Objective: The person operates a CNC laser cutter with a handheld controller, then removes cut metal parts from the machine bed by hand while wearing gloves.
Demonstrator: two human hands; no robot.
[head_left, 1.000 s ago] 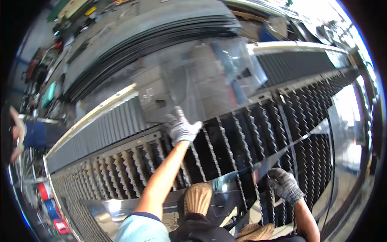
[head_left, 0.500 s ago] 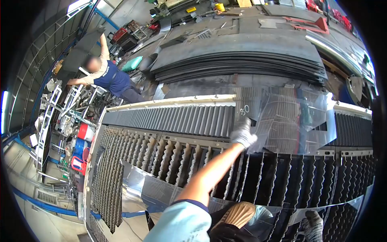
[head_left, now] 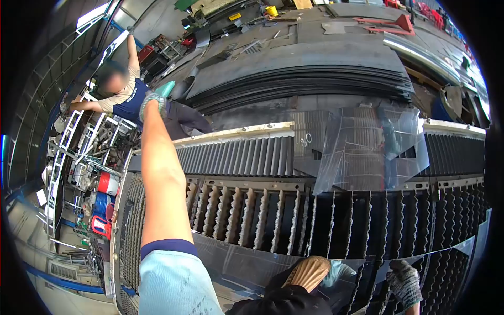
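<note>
My left hand (head_left: 154,101), in a grey knit glove, is stretched far out to the upper left, in the air in front of a co-worker (head_left: 126,97). It holds nothing I can see, and its fingers point away from me. A thin shiny cut panel (head_left: 367,149) lies flat on the far rail of the slatted cutting bed (head_left: 252,220), free of my hand. At the bottom right, my gloved right hand (head_left: 404,281) grips the edge of a large reflective metal sheet (head_left: 231,260) lying across the near slats. My shoe (head_left: 307,273) rests on that sheet.
A stack of dark steel plates (head_left: 304,79) lies beyond the bed. The co-worker leans over white racks (head_left: 79,147) at the left. Red and blue drums (head_left: 105,191) stand on the floor below the bed's left end. The slats have jagged upper edges.
My left hand let go of the shiny panel and swung up and left toward the co-worker. The panel stays on the far rail. My right hand keeps its hold on the sheet.
</note>
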